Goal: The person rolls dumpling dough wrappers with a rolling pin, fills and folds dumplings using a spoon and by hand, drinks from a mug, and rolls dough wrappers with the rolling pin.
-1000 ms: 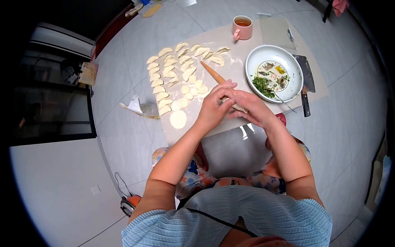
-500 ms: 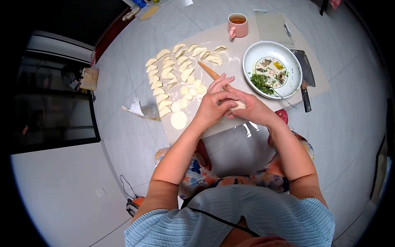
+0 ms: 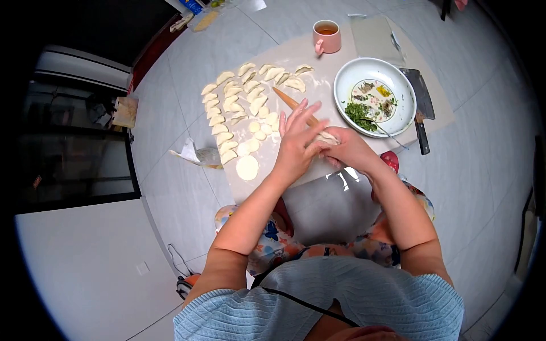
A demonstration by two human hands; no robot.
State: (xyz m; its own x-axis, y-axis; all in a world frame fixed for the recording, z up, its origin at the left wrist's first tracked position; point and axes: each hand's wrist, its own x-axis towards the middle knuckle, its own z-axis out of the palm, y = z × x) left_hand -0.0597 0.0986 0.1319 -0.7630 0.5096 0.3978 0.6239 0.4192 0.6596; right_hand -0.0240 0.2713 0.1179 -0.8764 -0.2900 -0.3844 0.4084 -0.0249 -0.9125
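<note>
A pale folded dumpling [image 3: 328, 138] is held between my two hands above the table's near side. My right hand [image 3: 350, 150] wraps round it with curled fingers. The thumb and forefinger of my left hand [image 3: 296, 145] close on its left end, while the other left fingers stretch out. Partly hidden behind that hand lies a wooden rolling pin [image 3: 288, 99]. Left of my hands are small dough pieces [image 3: 260, 135] and a flat round wrapper [image 3: 247, 168]. Finished dumplings [image 3: 232, 103] lie in rows farther left.
A white bowl [image 3: 343, 74] holding chopped greens and seasonings, with a utensil in it, stands on the right. Beside it lies a cleaver [image 3: 420, 96]. A pink mug [image 3: 327, 41] of amber liquid stands at the far edge. A plastic bag [image 3: 196, 152] sits beside the table's left edge.
My left fingers have spread and lifted slightly away from the dumpling. More of the dumpling shows now, and my right fingers have curled round it.
</note>
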